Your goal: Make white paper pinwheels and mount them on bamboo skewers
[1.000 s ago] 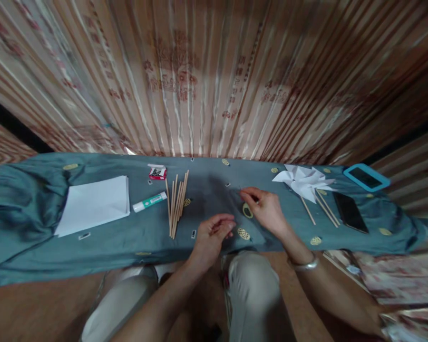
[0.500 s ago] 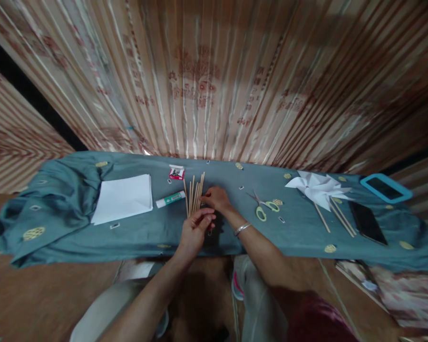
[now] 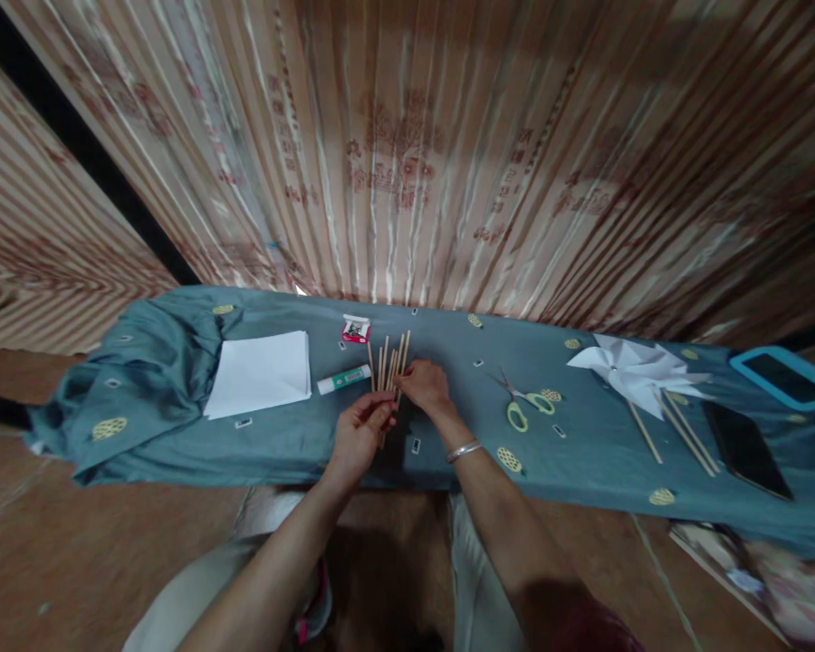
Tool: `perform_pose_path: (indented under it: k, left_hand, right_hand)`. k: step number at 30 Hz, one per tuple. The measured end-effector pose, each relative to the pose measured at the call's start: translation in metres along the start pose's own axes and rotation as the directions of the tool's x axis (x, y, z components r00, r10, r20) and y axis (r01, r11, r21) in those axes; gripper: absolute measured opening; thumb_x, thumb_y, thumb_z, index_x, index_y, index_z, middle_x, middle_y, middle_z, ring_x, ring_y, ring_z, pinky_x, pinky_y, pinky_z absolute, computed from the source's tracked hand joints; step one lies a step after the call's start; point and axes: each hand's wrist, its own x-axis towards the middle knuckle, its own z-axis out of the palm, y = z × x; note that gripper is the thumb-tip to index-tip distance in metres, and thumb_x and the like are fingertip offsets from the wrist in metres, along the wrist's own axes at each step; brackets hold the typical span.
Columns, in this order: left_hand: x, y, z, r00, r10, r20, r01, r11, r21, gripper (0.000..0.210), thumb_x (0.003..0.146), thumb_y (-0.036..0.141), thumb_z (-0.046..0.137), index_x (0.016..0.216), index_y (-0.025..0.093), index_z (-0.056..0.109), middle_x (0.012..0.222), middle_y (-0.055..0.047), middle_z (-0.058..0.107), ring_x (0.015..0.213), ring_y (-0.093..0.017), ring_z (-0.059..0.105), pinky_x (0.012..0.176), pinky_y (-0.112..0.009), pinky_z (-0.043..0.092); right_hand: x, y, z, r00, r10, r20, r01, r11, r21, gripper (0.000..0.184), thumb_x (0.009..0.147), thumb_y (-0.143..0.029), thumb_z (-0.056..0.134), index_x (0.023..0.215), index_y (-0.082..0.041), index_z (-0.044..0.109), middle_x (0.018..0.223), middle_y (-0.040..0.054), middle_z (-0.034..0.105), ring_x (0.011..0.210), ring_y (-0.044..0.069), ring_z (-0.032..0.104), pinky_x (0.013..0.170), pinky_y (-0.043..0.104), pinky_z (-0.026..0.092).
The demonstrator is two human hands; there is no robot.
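Note:
Several thin wooden sticks (image 3: 390, 359) lie side by side on the cloth, pointing away from me. My left hand (image 3: 365, 430) is over their near ends, thumb and fingers pinched together. From the right, my right hand (image 3: 422, 384) reaches in with curled fingers, its fingertips at the sticks and close to those of the left. Whatever lies between the fingertips of either hand is too small or hidden to make out. Left of the sticks is a glue stick (image 3: 343, 379). Beyond it stands a small open red box (image 3: 357, 329) with small dark items inside.
White paper sheets (image 3: 262, 373) lie stacked at left on the green cloth (image 3: 272, 453). To the right are scissors (image 3: 518, 398) with green handles, white paper pinwheels (image 3: 635, 371) on sticks, a black phone (image 3: 747, 450) and a blue-framed device (image 3: 788, 378). A curtain (image 3: 394, 226) hangs behind.
My view has turned slightly left, so the table things appear further right. Both hands stay at the sticks, and their fingertips have drawn a little closer together.

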Motion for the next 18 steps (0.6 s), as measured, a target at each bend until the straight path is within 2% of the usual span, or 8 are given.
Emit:
perform_pose_path:
  k: [7, 9, 11, 13, 15, 16, 18]
  left_hand:
    - [0.007, 0.006, -0.030, 0.999, 0.036, -0.040, -0.035, 0.999, 0.033, 0.035, 0.049, 0.039, 0.082, 0.074, 0.017, 0.072, 0.069, -0.003, 0.070, 0.055, -0.011, 0.056, 0.057, -0.025, 0.045]
    - [0.012, 0.011, -0.046, 0.992, 0.113, -0.059, -0.107, 0.990, 0.096, 0.031, 0.052, 0.038, 0.081, 0.074, 0.018, 0.072, 0.070, -0.002, 0.070, 0.058, -0.013, 0.057, 0.061, -0.026, 0.047]
    - [0.019, 0.019, -0.069, 0.965, 0.244, -0.097, -0.217, 0.950, 0.224, 0.026, 0.057, 0.038, 0.077, 0.073, 0.019, 0.072, 0.074, -0.003, 0.071, 0.066, -0.016, 0.060, 0.067, -0.028, 0.048]
    - [0.026, 0.028, -0.096, 0.906, 0.403, -0.127, -0.305, 0.832, 0.463, 0.021, 0.066, 0.035, 0.070, 0.079, 0.020, 0.074, 0.081, -0.004, 0.072, 0.078, -0.020, 0.062, 0.077, -0.032, 0.048]
    - [0.032, 0.035, -0.123, 0.836, 0.536, -0.116, -0.309, 0.635, 0.708, 0.019, 0.072, 0.033, 0.064, 0.082, 0.021, 0.075, 0.088, -0.006, 0.072, 0.089, -0.024, 0.061, 0.087, -0.037, 0.046]
    - [0.035, 0.037, -0.135, 0.817, 0.571, -0.080, -0.291, 0.528, 0.798, 0.019, 0.074, 0.032, 0.063, 0.084, 0.022, 0.075, 0.092, -0.007, 0.072, 0.096, -0.026, 0.060, 0.093, -0.041, 0.044]
    - [0.039, 0.037, -0.149, 0.818, 0.576, -0.010, -0.256, 0.379, 0.889, 0.021, 0.075, 0.031, 0.066, 0.091, 0.022, 0.075, 0.103, -0.010, 0.071, 0.107, -0.030, 0.056, 0.099, -0.047, 0.040]
  right_hand:
    - [0.001, 0.003, 0.003, 0.999, -0.042, -0.005, 0.042, 0.998, -0.051, 0.029, 0.082, -0.033, 0.056, 0.095, -0.016, 0.075, 0.100, 0.0137, 0.076, 0.097, 0.026, 0.071, 0.078, 0.030, 0.050]
    - [0.002, 0.004, 0.004, 0.998, -0.059, -0.006, 0.058, 0.996, -0.065, 0.028, 0.083, -0.030, 0.055, 0.094, -0.015, 0.076, 0.100, 0.0138, 0.076, 0.095, 0.026, 0.071, 0.078, 0.030, 0.050]
    - [0.003, 0.005, 0.004, 0.998, -0.069, -0.006, 0.068, 0.995, -0.075, 0.027, 0.083, -0.029, 0.055, 0.093, -0.015, 0.076, 0.101, 0.0138, 0.076, 0.095, 0.026, 0.071, 0.077, 0.030, 0.050]
    - [0.004, 0.007, 0.004, 0.997, -0.075, -0.006, 0.074, 0.994, -0.081, 0.026, 0.082, -0.029, 0.056, 0.091, -0.015, 0.076, 0.099, 0.0128, 0.076, 0.094, 0.025, 0.071, 0.077, 0.029, 0.049]
    - [0.003, 0.010, 0.002, 0.997, -0.078, -0.006, 0.077, 0.993, -0.084, 0.025, 0.083, -0.029, 0.056, 0.089, -0.016, 0.076, 0.097, 0.0116, 0.076, 0.093, 0.025, 0.071, 0.076, 0.028, 0.049]
    - [0.003, 0.011, 0.002, 0.997, -0.078, -0.008, 0.078, 0.993, -0.085, 0.025, 0.083, -0.029, 0.056, 0.089, -0.016, 0.076, 0.096, 0.0113, 0.076, 0.092, 0.025, 0.071, 0.075, 0.028, 0.049]
    - [0.002, 0.016, 0.000, 0.997, -0.078, -0.014, 0.076, 0.993, -0.089, 0.025, 0.083, -0.028, 0.055, 0.089, -0.015, 0.075, 0.096, 0.0115, 0.076, 0.091, 0.025, 0.071, 0.074, 0.028, 0.048]
